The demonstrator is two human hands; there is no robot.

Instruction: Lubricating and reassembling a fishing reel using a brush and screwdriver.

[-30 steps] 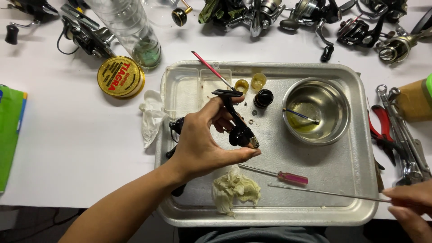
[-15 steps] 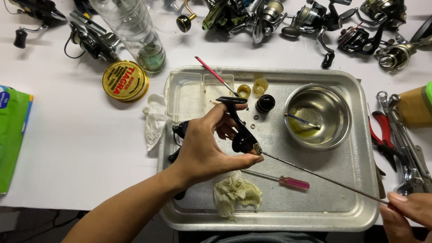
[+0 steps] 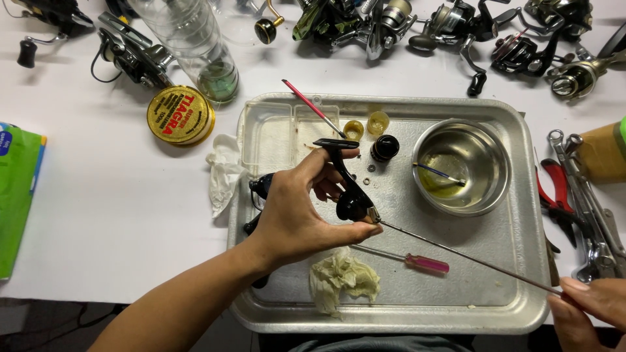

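My left hand [image 3: 297, 212] holds a black fishing reel body [image 3: 347, 186] above the metal tray [image 3: 521, 306], thumb below it and fingers over its foot. My right hand [image 3: 590, 309], at the lower right corner, pinches the end of a long thin metal rod [image 3: 469, 259]. The rod's tip meets the lower end of the reel body by my left thumb. Under the rod lies a small screwdriver with a pink handle [image 3: 424, 263]. A crumpled greasy tissue [image 3: 342, 279] sits on the tray just below my left hand.
On the tray: a steel bowl [image 3: 462, 166] with yellowish liquid, small yellow caps [image 3: 377, 121], a black knob [image 3: 385, 147], a red-handled brush [image 3: 312, 106]. A gold round tin [image 3: 180, 115] and clear bottle [image 3: 195, 45] stand left. Several reels line the far edge; pliers and wrenches [image 3: 580, 195] lie right.
My right hand has swung the rod up from lying low across the tray, bringing its tip to the reel body. The left hand has kept the reel nearly still.
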